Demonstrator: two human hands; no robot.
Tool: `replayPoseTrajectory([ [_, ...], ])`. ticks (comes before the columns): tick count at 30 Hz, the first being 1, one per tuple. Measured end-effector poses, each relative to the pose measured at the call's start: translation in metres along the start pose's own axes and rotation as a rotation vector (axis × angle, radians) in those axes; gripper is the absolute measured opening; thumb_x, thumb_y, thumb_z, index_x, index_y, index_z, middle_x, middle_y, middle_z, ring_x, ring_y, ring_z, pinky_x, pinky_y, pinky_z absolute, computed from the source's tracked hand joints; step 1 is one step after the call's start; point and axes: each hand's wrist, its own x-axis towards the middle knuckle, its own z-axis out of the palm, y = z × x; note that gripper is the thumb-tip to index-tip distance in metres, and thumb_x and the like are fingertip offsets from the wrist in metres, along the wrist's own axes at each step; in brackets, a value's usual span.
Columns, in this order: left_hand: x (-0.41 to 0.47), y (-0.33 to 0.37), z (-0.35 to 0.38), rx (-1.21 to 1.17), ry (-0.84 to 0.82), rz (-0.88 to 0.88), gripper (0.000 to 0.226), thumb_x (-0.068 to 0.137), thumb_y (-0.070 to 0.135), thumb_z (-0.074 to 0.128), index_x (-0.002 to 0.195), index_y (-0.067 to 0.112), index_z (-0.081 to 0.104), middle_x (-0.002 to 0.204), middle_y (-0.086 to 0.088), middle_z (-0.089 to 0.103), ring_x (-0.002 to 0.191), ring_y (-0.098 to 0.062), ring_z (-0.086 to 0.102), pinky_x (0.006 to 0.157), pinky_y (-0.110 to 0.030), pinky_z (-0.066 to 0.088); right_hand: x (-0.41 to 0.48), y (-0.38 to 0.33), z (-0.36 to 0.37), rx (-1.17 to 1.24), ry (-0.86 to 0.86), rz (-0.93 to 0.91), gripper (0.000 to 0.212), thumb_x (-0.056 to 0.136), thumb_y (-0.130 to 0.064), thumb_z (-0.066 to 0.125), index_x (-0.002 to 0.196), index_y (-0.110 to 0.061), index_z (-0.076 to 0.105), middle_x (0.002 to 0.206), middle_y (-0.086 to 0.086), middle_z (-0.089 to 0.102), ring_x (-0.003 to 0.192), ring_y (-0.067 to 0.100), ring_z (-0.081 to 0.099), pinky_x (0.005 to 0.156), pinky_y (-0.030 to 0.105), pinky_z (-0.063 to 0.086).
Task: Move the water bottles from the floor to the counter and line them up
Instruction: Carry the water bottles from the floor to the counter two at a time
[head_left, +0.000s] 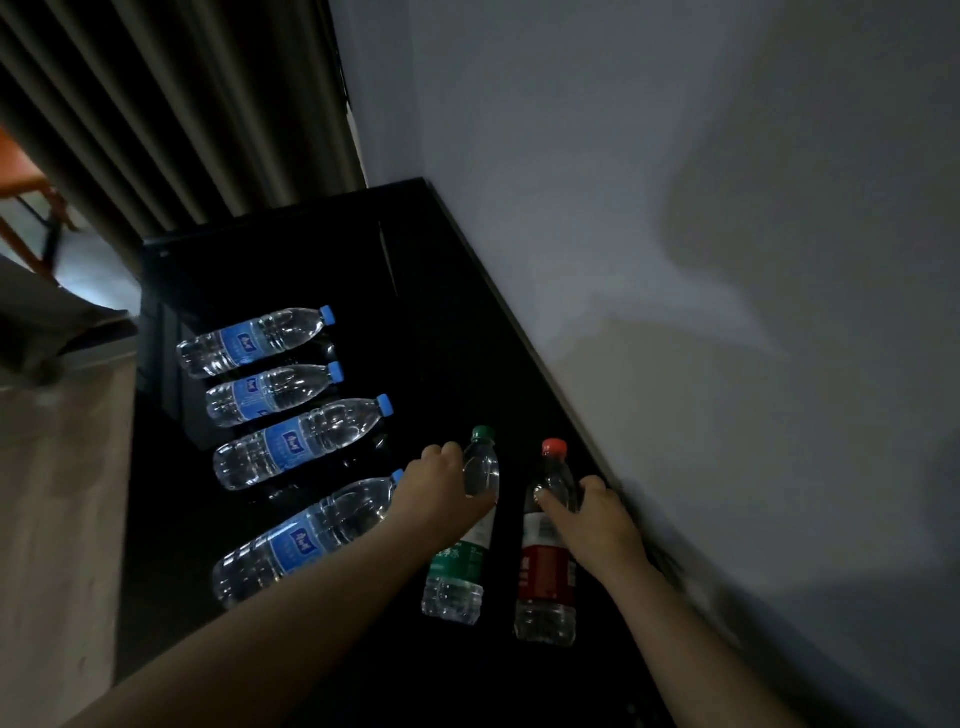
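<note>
Hands, two, both occupied. Left hand (441, 488) grips the shoulder of the green-capped bottle (462, 566); right hand (597, 514) grips the shoulder of the red-capped bottle (545, 577). Each grip sits high, near the neck, probably so the base can be steered into place as the bottle is set down.

Wall (675, 208), one, plain, on the right. Counter (291, 260), one, black and glossy, running along the wall; it carries every bottle in view. Curtain (156, 104), one, pleated, at the far end. Floor (57, 493), pale, to the left; no bottle shows on it here.

Bottles, six in all, clear, holding water. Blue-capped bottles (296, 441), four, in a row along the counter's left edge, spaced apart, none touched. Green-capped, one, and red-capped, one, side by side nearer the wall, not touching, bases apparently on the counter. Judged stage: final pair being placed. These two sit off the blue row, so the lining-up seems unfinished.

Caps: four blue, one green, one red.
</note>
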Motion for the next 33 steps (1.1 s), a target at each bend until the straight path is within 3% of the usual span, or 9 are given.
replayPoseTrajectory([
  [4, -0.032, 0.004, -0.027, 0.029, 0.031, 0.089, 0.059, 0.085, 0.05, 0.061, 0.128, 0.012, 0.046, 0.123, -0.007, 0.053, 0.11, -0.025, 0.054, 0.086, -0.034, 0.049, -0.035, 0.0, -0.018, -0.063, 0.018, -0.096, 0.037, 0.084, -0.05, 0.063, 0.102, -0.02, 0.051, 0.099, 0.002, 0.058, 0.077, 0.014, 0.056, 0.051, 0.021, 0.031],
  [7, -0.062, 0.003, -0.046, 0.07, 0.041, 0.162, 0.057, 0.084, 0.052, 0.061, 0.126, 0.015, 0.05, 0.119, -0.004, 0.055, 0.106, -0.019, 0.054, 0.085, -0.031, 0.049, -0.064, -0.004, -0.033, -0.149, -0.031, -0.221, 0.031, 0.079, -0.043, 0.07, 0.093, -0.028, 0.047, 0.096, -0.005, 0.052, 0.076, 0.008, 0.05, 0.053, 0.017, 0.03],
  [12, -0.113, 0.001, -0.074, 0.175, 0.018, 0.314, 0.053, 0.085, 0.052, 0.061, 0.125, 0.019, 0.052, 0.115, 0.0, 0.056, 0.103, -0.016, 0.054, 0.083, -0.028, 0.046, -0.114, -0.015, -0.053, -0.301, -0.046, -0.42, 0.04, 0.078, -0.04, 0.072, 0.11, -0.023, 0.056, 0.102, -0.004, 0.054, 0.088, 0.012, 0.054, 0.07, 0.024, 0.038],
  [19, -0.166, -0.006, -0.103, 0.316, -0.025, 0.46, 0.054, 0.087, 0.052, 0.057, 0.13, 0.019, 0.048, 0.119, 0.0, 0.054, 0.106, -0.016, 0.053, 0.09, -0.033, 0.049, -0.176, -0.032, -0.063, -0.458, -0.056, -0.56, 0.049, 0.077, -0.035, 0.071, 0.122, -0.024, 0.054, 0.119, -0.003, 0.056, 0.102, 0.015, 0.057, 0.073, 0.022, 0.036],
  [25, -0.192, -0.025, -0.121, 0.364, -0.037, 0.545, 0.054, 0.088, 0.05, 0.055, 0.131, 0.017, 0.048, 0.122, -0.003, 0.054, 0.11, -0.019, 0.052, 0.093, -0.034, 0.047, -0.223, -0.051, -0.059, -0.553, 0.001, -0.577, 0.041, 0.08, -0.036, 0.065, 0.119, -0.024, 0.055, 0.117, 0.0, 0.057, 0.104, 0.019, 0.057, 0.077, 0.026, 0.042],
  [30, -0.207, -0.05, -0.128, 0.321, 0.005, 0.641, 0.053, 0.087, 0.049, 0.057, 0.129, 0.017, 0.051, 0.121, -0.003, 0.057, 0.108, -0.017, 0.054, 0.09, -0.027, 0.046, -0.27, -0.062, -0.043, -0.612, 0.048, -0.487, 0.051, 0.08, -0.037, 0.067, 0.127, -0.023, 0.052, 0.121, 0.001, 0.054, 0.109, 0.02, 0.056, 0.086, 0.028, 0.047],
  [33, -0.217, -0.066, -0.136, 0.329, -0.073, 0.7, 0.053, 0.088, 0.047, 0.057, 0.131, 0.017, 0.049, 0.124, -0.004, 0.055, 0.112, -0.018, 0.054, 0.095, -0.031, 0.046, -0.302, -0.063, -0.021, -0.606, 0.109, -0.433, 0.054, 0.081, -0.037, 0.067, 0.13, -0.025, 0.05, 0.124, 0.0, 0.053, 0.112, 0.019, 0.055, 0.09, 0.028, 0.046],
])
